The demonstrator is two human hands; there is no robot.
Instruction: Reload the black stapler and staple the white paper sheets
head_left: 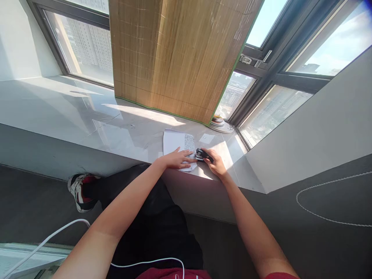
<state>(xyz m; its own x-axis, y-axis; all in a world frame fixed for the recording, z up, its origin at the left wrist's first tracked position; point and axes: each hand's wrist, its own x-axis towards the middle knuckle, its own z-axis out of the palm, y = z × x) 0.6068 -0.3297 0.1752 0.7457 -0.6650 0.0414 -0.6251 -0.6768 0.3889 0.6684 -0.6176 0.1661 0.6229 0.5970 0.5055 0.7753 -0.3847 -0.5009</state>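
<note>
On the light stone sill lie sheets of white paper [173, 140], with a strip of dense dark print [190, 142] along their right side. My left hand [176, 159] rests flat on the sheets, fingers spread and pointing right. A black stapler [200, 154] sits at the right edge of the paper, close to my left fingertips. Wrapped around its back end is my right hand [216, 162], coming in from the right. Whether the paper's edge lies between the stapler's jaws is too small to make out.
A small white card [207, 138] lies behind the stapler. Stacked round discs [221, 124] stand in the window corner. A bamboo blind [180, 58] hangs down to the sill [72, 116]. White cables [46, 238] run near my lap, and a bead cord [299, 199] loops at right.
</note>
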